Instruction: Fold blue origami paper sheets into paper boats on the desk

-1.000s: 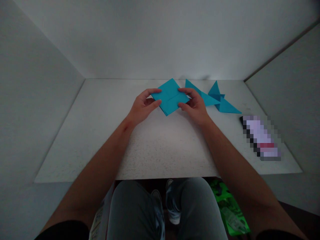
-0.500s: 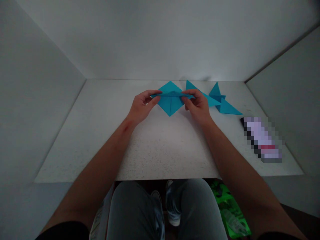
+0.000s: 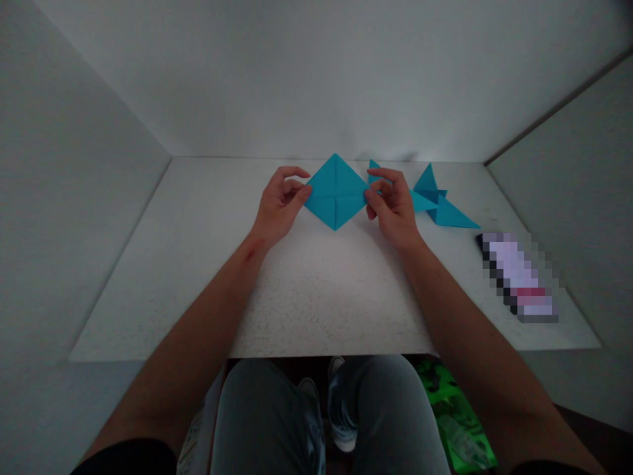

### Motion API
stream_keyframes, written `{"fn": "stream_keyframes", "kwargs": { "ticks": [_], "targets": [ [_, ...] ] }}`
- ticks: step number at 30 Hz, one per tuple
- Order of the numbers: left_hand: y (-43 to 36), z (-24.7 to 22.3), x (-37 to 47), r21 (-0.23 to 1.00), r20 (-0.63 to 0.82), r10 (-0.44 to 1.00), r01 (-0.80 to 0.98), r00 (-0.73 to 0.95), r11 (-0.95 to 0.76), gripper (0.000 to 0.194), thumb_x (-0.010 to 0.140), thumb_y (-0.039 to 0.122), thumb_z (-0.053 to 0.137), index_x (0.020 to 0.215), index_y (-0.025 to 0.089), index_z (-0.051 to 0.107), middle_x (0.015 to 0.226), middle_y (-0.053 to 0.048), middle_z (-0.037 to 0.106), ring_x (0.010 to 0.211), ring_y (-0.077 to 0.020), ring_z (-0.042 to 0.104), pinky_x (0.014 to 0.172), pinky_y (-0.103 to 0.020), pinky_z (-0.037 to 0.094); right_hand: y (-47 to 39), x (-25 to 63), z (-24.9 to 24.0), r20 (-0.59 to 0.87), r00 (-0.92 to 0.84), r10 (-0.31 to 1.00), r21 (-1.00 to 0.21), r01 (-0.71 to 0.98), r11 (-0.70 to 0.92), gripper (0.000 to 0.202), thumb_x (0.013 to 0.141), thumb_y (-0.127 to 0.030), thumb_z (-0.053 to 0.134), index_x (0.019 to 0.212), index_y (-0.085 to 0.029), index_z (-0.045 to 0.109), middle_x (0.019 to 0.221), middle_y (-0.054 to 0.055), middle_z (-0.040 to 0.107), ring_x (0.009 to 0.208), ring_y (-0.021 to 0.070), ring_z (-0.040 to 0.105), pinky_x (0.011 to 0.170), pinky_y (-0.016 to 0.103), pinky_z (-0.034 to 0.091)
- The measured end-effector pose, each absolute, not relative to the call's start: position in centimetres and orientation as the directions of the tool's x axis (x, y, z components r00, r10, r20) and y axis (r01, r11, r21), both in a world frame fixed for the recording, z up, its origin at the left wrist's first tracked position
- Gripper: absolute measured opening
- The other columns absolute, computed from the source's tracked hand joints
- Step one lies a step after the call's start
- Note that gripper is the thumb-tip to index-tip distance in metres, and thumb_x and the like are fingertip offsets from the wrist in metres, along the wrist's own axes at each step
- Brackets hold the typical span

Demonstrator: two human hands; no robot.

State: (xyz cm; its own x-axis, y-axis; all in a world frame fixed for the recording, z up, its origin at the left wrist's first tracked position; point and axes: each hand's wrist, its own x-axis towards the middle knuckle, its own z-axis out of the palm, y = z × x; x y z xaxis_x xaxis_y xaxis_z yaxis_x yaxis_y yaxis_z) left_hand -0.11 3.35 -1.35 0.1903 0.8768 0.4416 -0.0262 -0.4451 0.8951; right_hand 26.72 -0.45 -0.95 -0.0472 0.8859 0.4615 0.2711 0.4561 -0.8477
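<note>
A blue paper (image 3: pixel 335 192) folded into a diamond shape, with creases crossing at its middle, is held up over the white table. My left hand (image 3: pixel 283 201) pinches its left corner between thumb and fingers. At the right corner, my right hand (image 3: pixel 391 204) has a pinch on the same paper, its index finger lifted and bent. Behind and beside my right hand lies a folded blue paper piece (image 3: pixel 422 201), partly hidden by the hand. Another folded blue piece (image 3: pixel 452 213) with pointed flaps rests to its right.
A phone (image 3: pixel 517 274), blurred out, lies on the right part of the white table (image 3: pixel 316 297). Walls stand at the back and both sides. Below the front edge are my legs and a green bag (image 3: pixel 457 422) on the right.
The raised fold across the paper's middle has flattened, and the diamond now shows a smooth face. Both hands have shifted slightly outward to its side corners.
</note>
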Motion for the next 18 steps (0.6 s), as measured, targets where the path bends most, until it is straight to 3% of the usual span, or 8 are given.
{"fn": "stream_keyframes", "kwargs": {
  "ticks": [3,5,8,10,15,18],
  "targets": [
    [3.0,-1.27,-0.12,0.895,0.432,0.868,-0.001,0.246,-0.446,0.038,0.097,0.059,0.082,0.111,0.023,0.08,0.101,-0.006,0.08,0.087,-0.0164,0.073,0.076,-0.027,0.06,-0.9,26.6,-0.81,0.444,-0.111,0.889,-0.846,0.276,0.457,0.055,0.096,-0.073,0.078,0.134,-0.034,0.075,0.109,0.005,0.07,0.078,0.0186,0.063,0.065,0.034,0.057],
    [2.7,-1.15,-0.11,0.91,0.388,0.873,0.028,0.294,-0.414,0.043,0.091,0.053,0.088,0.119,0.022,0.082,0.112,-0.008,0.081,0.093,-0.0184,0.075,0.08,-0.029,0.062,-1.07,26.61,-0.87,0.433,-0.155,0.888,-0.837,0.295,0.46,0.059,0.091,-0.069,0.085,0.136,-0.032,0.077,0.114,0.006,0.073,0.087,0.0214,0.066,0.072,0.036,0.058],
    [2.42,-0.93,-0.16,0.924,0.337,0.881,0.065,0.331,-0.378,0.061,0.08,0.046,0.096,0.133,0.021,0.08,0.118,-0.009,0.082,0.093,-0.0186,0.076,0.085,-0.031,0.064,-1.12,26.77,-0.96,0.416,-0.176,0.892,-0.828,0.332,0.451,0.065,0.089,-0.063,0.089,0.144,-0.03,0.075,0.116,0.006,0.076,0.083,0.0201,0.063,0.07,0.035,0.055],
    [2.38,-0.76,-0.23,0.92,0.333,0.886,0.093,0.324,-0.38,0.058,0.081,0.044,0.095,0.133,0.021,0.081,0.116,-0.008,0.083,0.091,-0.0179,0.076,0.085,-0.031,0.064,-1.06,26.88,-0.89,0.412,-0.163,0.896,-0.824,0.354,0.443,0.06,0.091,-0.059,0.088,0.142,-0.03,0.077,0.11,0.005,0.076,0.077,0.0181,0.059,0.067,0.033,0.053],
    [2.63,-0.55,-0.41,0.873,0.402,0.879,0.183,0.257,-0.453,0.032,0.089,0.049,0.089,0.11,0.024,0.086,0.103,-0.006,0.08,0.089,-0.0169,0.073,0.081,-0.029,0.062,-0.7,26.89,-0.43,0.467,-0.102,0.878,-0.798,0.38,0.468,0.036,0.096,-0.062,0.083,0.11,-0.029,0.084,0.098,0.004,0.071,0.077,0.0172,0.059,0.065,0.032,0.051],
    [2.84,-0.7,-0.38,0.844,0.453,0.866,0.21,0.213,-0.494,0.034,0.089,0.057,0.089,0.094,0.024,0.083,0.101,-0.005,0.076,0.088,-0.0166,0.071,0.075,-0.028,0.061,-0.46,26.86,-0.46,0.524,-0.065,0.849,-0.774,0.38,0.507,0.043,0.096,-0.07,0.08,0.09,-0.028,0.078,0.096,0.005,0.067,0.076,0.0175,0.058,0.064,0.034,0.051]
  ]
}}
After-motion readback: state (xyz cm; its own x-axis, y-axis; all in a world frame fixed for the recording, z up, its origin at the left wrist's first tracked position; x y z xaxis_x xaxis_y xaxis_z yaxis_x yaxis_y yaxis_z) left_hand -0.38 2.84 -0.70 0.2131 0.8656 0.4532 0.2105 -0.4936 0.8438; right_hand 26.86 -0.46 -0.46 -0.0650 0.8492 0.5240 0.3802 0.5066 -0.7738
